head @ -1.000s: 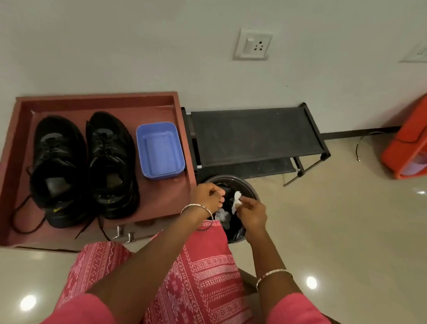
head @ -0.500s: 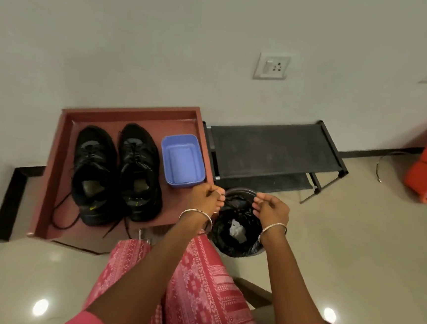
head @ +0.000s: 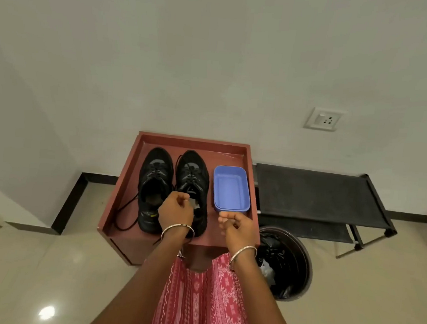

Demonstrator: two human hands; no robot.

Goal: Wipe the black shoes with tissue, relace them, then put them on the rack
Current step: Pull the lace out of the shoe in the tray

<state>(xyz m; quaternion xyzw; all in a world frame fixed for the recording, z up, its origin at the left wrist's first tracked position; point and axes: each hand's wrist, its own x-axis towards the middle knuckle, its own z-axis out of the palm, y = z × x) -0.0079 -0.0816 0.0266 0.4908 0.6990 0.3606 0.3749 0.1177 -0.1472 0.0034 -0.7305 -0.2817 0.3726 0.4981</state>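
Left hand [head: 176, 210] hovered over the right shoe's heel, fingers curled loosely inward, grasp unclear. Right hand [head: 238, 222] loosely curled, empty, beside blue tub [head: 231, 189]. Two black shoes [head: 174, 189], matte, laces trailing loose, lay side by side on the red-brown stand [head: 125, 185], toes toward wall. One black rack [head: 315, 191] stood right.

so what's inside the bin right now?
The bin holds a black liner with crumpled white tissue near its left side. The right forearm covers the left edge; the bottom is too dark to read.
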